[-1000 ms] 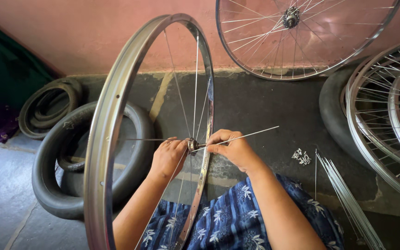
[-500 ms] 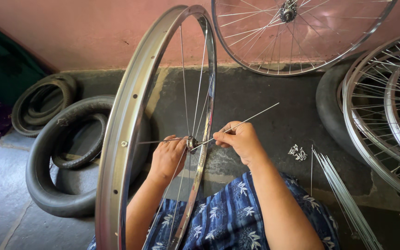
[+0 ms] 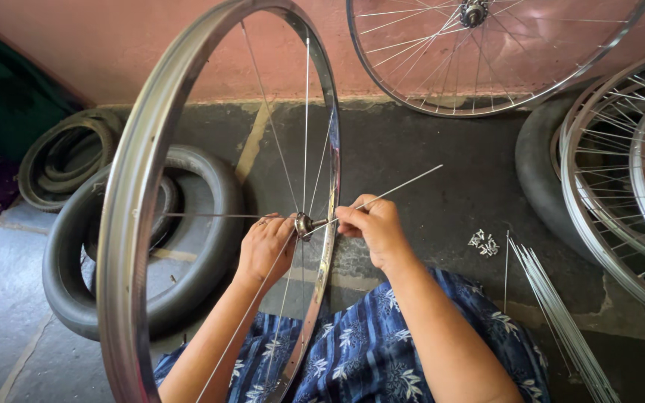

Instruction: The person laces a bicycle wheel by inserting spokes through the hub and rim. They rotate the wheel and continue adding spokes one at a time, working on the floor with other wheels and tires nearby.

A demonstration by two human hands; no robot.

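Rim (image 3: pixel 132 224) stands upright on edge in front of me, resting against my lap, with only a few spokes laced so far. Hub (image 3: pixel 304 223) sits at centre, between my two hands. Left hand (image 3: pixel 265 250) is cupped at the hub from the left, fingers curled together against it; can't tell exactly how much they grip. Right hand (image 3: pixel 376 231) is just right of the hub, thumb and forefinger pinched on a loose spoke (image 3: pixel 397 187) that runs from the hub area up and to the right, its free end in the air above the floor. Blue floral cloth (image 3: pixel 360 351) covers my lap. On the concrete floor (image 3: pixel 427 164): black tyre (image 3: pixel 69 276) lying flat to the left behind the rim, coiled tubes (image 3: pixel 61 157) beyond it near the wall, bundle of spare spokes (image 3: pixel 554 313) to my right, small heap of nipples (image 3: pixel 484 242) beside them. Built wheel (image 3: pixel 479 52) leans on the pink wall; more spoked wheels (image 3: pixel 621 172) are stacked far right.
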